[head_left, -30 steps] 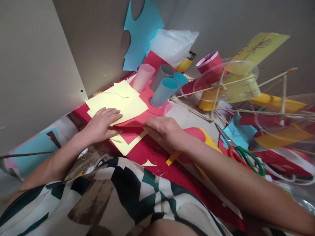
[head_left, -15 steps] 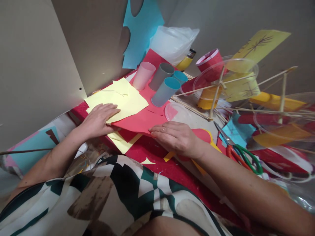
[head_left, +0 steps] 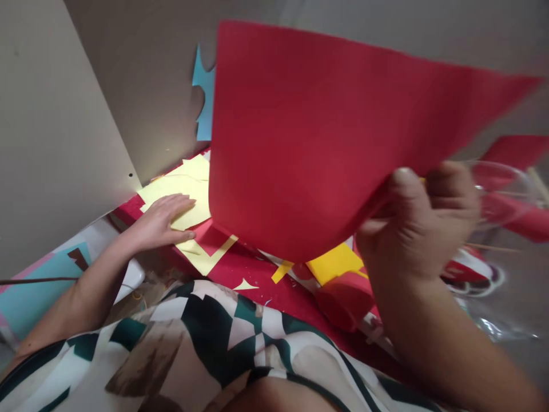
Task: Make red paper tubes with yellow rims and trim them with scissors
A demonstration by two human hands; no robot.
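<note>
A large sheet of red paper (head_left: 309, 137) is held up by its lower right edge in my right hand (head_left: 422, 220), thumb on the near side. It curves at the bottom and covers most of what stands behind it. My left hand (head_left: 165, 220) lies with its fingers stretched out on the pale yellow paper (head_left: 184, 180) at the left of the red tabletop (head_left: 257, 266). A cut yellow paper piece (head_left: 208, 260) sits just below that hand.
Below the red sheet lie yellow-orange paper (head_left: 337, 263) and a red paper roll (head_left: 346, 300). At the right are a clear plastic lid (head_left: 506, 180) and crumpled clear plastic (head_left: 489, 329). A blue paper cut-out (head_left: 205, 103) leans on the back wall.
My right hand has lifted the red sheet off the table, up and to the right. The tubes, scissors and stick frame are now hidden. My left hand stays on the yellow paper.
</note>
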